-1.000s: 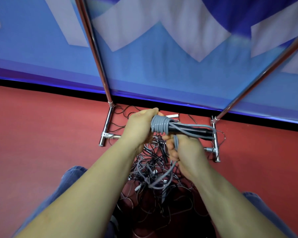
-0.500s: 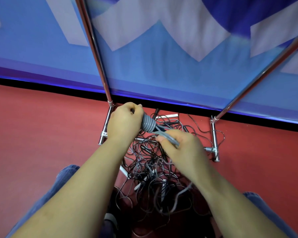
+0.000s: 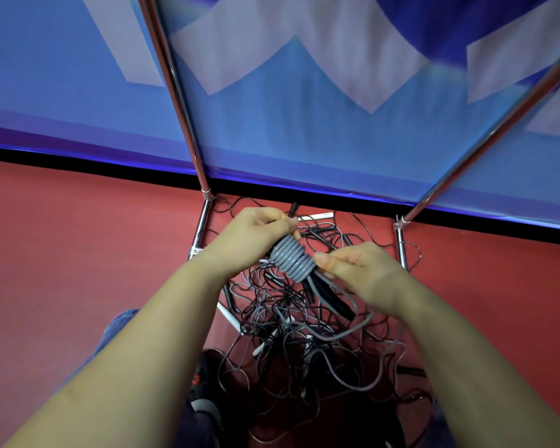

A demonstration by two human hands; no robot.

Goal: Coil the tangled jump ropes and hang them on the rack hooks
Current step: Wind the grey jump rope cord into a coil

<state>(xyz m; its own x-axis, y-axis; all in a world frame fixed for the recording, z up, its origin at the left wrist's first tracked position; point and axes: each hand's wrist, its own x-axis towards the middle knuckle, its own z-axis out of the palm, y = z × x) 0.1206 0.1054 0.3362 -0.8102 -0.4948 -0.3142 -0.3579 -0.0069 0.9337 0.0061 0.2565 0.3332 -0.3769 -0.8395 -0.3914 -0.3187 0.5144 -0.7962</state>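
A: We've got the left hand (image 3: 256,236) clamped round the handles, the right hand (image 3: 358,270) pinching the grey cord (image 3: 293,258) at the wrap's lower end.

B: Cord looks light, limp, probably springy. We grip at the wraps. The tangled pile (image 3: 304,334) sits below; rack (image 3: 178,92) beyond.

A: What colours mark the coil (image 3: 292,258) and the handles (image 3: 332,297) it is wound on?

B: The coil is grey cord; the handles are black.

A: And the tangled ropes (image 3: 304,337) on the floor (image 3: 78,247)?

B: Mostly thin black cords with some grey strands and a few white handles, on a red floor.

A: The backdrop?

B: The banner (image 3: 304,124) is blue, patterned with pale lilac angular shapes and dark blue patches, above a black strip. The rack (image 3: 181,101) poles are shiny chrome.
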